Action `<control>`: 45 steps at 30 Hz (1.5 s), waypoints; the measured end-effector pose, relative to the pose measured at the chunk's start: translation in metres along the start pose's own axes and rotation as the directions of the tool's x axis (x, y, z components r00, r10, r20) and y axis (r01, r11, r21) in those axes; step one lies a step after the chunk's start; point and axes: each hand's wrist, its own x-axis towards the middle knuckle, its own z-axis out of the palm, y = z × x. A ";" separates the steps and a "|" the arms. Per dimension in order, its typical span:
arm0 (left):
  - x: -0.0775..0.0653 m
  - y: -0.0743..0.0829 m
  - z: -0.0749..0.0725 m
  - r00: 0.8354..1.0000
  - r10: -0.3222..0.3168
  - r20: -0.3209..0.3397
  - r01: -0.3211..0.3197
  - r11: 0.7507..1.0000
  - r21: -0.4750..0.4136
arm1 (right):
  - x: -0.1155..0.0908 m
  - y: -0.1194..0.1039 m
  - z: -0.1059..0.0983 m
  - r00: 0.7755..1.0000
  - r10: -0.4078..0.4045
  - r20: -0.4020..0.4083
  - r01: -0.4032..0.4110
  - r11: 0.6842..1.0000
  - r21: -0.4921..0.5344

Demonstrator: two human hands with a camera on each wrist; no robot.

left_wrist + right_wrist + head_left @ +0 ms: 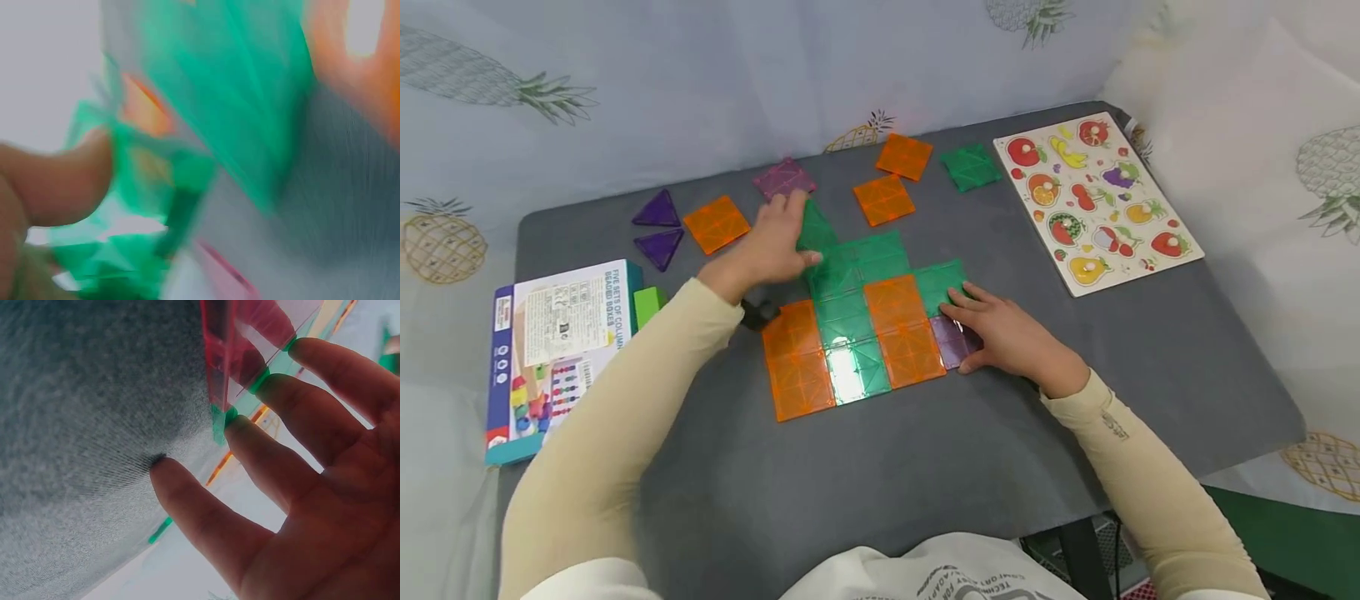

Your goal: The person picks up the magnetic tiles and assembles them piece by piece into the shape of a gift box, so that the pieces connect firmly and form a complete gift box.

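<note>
My left hand (pixel 769 244) pinches a translucent green magnetic tile (pixel 817 227) at the far left corner of a flat layout of tiles. In the left wrist view, blurred, the thumb lies against the held green tile (pixel 134 181). The layout joins an orange column (pixel 801 375), a green column (pixel 850 312) and another orange column (pixel 906 333). At its right end are a green tile (pixel 938 283) and a purple tile (pixel 951 340). My right hand (pixel 1011 333) rests there with spread fingers, fingertips on those two tiles; its little finger (pixel 200 515) touches the tabletop.
Behind lie orange tiles (pixel 883 200), a green tile (pixel 972 167), a pink-purple tile (pixel 784 178) and two purple triangles (pixel 657 210). A fruit puzzle board (pixel 1105 204) lies at the right. A toy box (pixel 561 333) and green block (pixel 649 305) sit at the left.
</note>
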 end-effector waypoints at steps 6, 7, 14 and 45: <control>-0.101 0.048 0.072 0.979 0.198 0.043 -0.199 0.980 0.025 | -0.004 0.001 -0.003 1.000 0.014 -0.005 -0.014 1.000 -0.007; -0.114 0.052 0.087 0.974 0.224 0.020 -0.225 0.973 0.048 | -0.004 0.001 -0.003 1.000 0.014 -0.003 -0.014 1.000 -0.015; -0.142 0.064 0.150 0.948 0.285 -0.143 -0.265 0.954 0.139 | 0.000 -0.002 -0.008 1.000 0.029 -0.009 -0.030 0.997 -0.066; 0.003 -0.105 -0.023 0.969 -0.234 -0.085 0.244 0.959 0.143 | 0.012 -0.005 0.002 1.000 0.001 0.005 0.000 1.000 -0.019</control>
